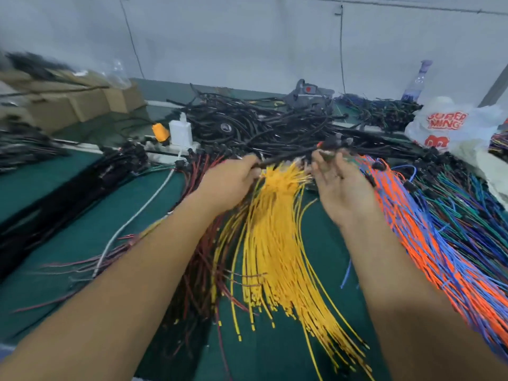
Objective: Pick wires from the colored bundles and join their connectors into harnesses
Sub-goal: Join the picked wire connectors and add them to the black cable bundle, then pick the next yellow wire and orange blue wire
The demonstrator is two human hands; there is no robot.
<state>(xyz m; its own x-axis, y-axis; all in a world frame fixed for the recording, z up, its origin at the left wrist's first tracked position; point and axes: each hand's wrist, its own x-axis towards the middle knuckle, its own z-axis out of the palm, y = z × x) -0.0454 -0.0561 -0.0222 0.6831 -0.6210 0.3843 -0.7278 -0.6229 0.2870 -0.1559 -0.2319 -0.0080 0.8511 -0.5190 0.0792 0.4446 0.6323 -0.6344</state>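
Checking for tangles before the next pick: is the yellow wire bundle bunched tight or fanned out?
Fanned out. The yellow wire bundle is gathered at its far end between the hands and spreads wide across the green mat toward the viewer.

Smooth plastic-sheathed yellow wires [277, 243] lie on a matt green mat [68, 243] near brown cardboard boxes [68, 103].

Motion blur softens the left hand [232, 178], right hand [339, 182] and the dark wires [288, 156] pinched between them, whose connectors stay indistinct; the orange-blue bundle [428, 243] runs off-frame at right.
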